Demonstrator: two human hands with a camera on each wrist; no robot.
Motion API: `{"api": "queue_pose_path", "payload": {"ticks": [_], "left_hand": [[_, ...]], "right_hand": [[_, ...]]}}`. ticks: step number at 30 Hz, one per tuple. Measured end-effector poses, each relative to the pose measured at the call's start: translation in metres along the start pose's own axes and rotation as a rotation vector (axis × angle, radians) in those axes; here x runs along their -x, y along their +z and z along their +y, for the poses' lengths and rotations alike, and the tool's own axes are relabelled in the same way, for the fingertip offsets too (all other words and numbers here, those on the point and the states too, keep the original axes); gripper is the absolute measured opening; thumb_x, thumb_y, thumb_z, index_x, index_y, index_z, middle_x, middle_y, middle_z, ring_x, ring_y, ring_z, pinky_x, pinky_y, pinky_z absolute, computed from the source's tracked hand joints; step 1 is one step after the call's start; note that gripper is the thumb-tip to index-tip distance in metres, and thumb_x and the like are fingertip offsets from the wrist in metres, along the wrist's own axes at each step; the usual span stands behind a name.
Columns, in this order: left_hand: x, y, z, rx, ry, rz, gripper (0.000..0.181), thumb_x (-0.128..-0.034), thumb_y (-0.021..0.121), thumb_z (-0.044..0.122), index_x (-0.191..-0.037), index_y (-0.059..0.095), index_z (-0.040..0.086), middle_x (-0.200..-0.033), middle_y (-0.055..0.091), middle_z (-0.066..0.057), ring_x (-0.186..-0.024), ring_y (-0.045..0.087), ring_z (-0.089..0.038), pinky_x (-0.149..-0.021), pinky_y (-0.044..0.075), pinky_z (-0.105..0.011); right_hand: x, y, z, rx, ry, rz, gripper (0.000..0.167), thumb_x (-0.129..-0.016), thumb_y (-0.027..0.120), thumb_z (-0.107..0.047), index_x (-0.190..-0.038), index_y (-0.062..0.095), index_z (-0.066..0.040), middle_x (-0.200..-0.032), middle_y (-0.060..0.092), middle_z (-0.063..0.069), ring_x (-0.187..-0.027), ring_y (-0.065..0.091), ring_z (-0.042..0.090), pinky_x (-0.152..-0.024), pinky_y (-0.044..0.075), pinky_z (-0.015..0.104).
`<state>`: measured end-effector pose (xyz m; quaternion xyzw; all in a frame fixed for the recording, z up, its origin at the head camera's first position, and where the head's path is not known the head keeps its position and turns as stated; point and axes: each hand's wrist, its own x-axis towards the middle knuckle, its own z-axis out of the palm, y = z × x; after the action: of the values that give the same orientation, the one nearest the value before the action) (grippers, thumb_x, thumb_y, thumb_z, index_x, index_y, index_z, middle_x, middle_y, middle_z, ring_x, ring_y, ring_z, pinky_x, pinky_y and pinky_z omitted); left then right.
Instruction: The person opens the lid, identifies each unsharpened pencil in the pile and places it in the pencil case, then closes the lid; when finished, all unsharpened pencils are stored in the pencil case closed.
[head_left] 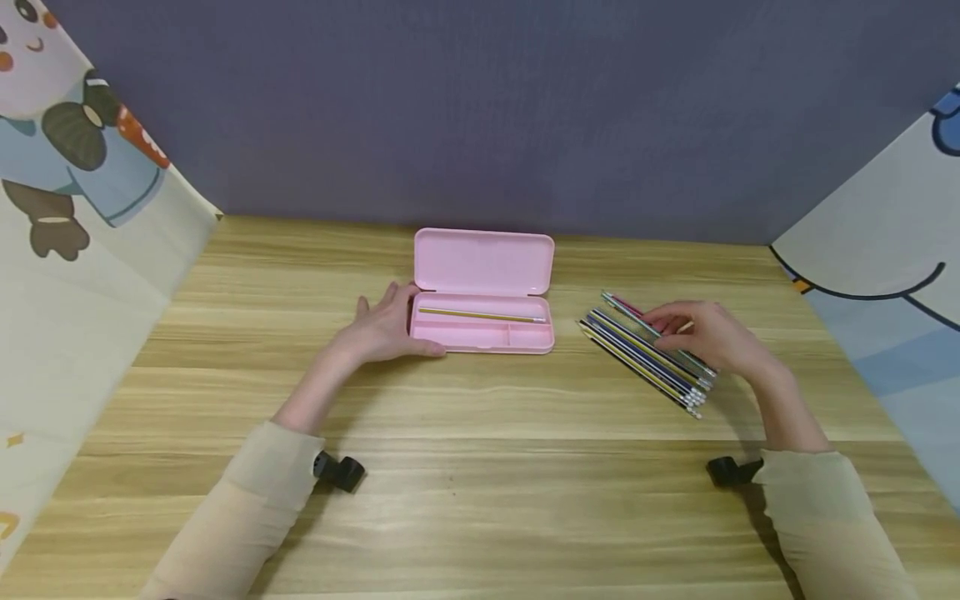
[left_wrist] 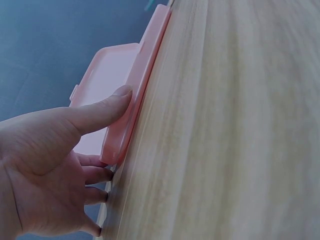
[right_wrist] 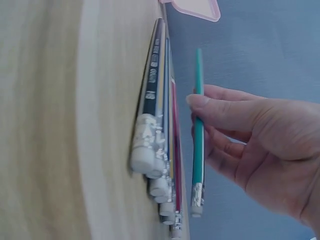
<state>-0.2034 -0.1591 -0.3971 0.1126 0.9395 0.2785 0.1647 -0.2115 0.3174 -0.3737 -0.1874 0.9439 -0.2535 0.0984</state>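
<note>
A pink pencil case [head_left: 531, 348] stands with its lid [head_left: 483, 262] raised, and one yellow-striped pencil [head_left: 480, 315] lies in its long back compartment. My left hand [head_left: 386, 329] grips the case's left end, the thumb along the front wall and the other fingers around the end and back corner. Between thumb and fingers, my right hand [head_left: 701, 333] pinches a green pencil [right_wrist: 198, 150], lifted clear of the others in the right wrist view. Below it lies a bundle of several pencils [head_left: 645, 360], striped and dark, with white erasers toward me; a red pencil [right_wrist: 176, 145] is among them.
The wood-grain table [head_left: 480, 492] runs up to a dark blue-grey panel [head_left: 487, 108] behind the case. Printed cartoon sheets flank it, one on the left [head_left: 90, 275] and one on the right [head_left: 862, 217].
</note>
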Motion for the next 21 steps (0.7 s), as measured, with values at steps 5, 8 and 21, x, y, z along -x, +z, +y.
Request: {"api": "queue_pose_path", "payload": {"ticks": [5, 8, 21], "left_hand": [[0.000, 0.000, 0.001, 0.002, 0.006, -0.003, 0.105, -0.0828, 0.082, 0.050, -0.158, 0.024, 0.006, -0.170, 0.024, -0.022, -0.162, 0.004, -0.041, -0.124, -0.007, -0.073], [0.000, 0.000, 0.001, 0.001, 0.006, -0.001, 0.105, -0.0830, 0.082, 0.050, -0.158, 0.024, 0.005, -0.170, 0.023, -0.022, -0.162, 0.004, -0.041, -0.124, -0.007, -0.073], [0.000, 0.000, 0.000, -0.001, 0.003, -0.003, 0.105, -0.0829, 0.081, 0.050, -0.158, 0.023, 0.005, -0.170, 0.023, -0.023, -0.162, 0.004, -0.041, -0.123, -0.007, -0.074]], "right_hand": [[0.000, -0.003, -0.003, -0.033, -0.016, 0.122, 0.035, -0.094, 0.073, -0.006, -0.129, 0.070, -0.007, -0.110, 0.073, 0.014, -0.088, 0.061, -0.005, -0.072, 0.055, 0.015], [-0.004, -0.004, -0.009, -0.070, -0.011, 0.184, 0.037, -0.096, 0.071, -0.007, -0.133, 0.067, -0.009, -0.111, 0.071, 0.013, -0.089, 0.060, -0.006, -0.072, 0.055, 0.013], [-0.047, 0.003, -0.067, -0.341, -0.198, 0.378, 0.037, -0.097, 0.067, -0.002, -0.134, 0.061, 0.000, -0.094, 0.066, -0.002, -0.079, 0.067, 0.005, -0.068, 0.060, 0.019]]}}
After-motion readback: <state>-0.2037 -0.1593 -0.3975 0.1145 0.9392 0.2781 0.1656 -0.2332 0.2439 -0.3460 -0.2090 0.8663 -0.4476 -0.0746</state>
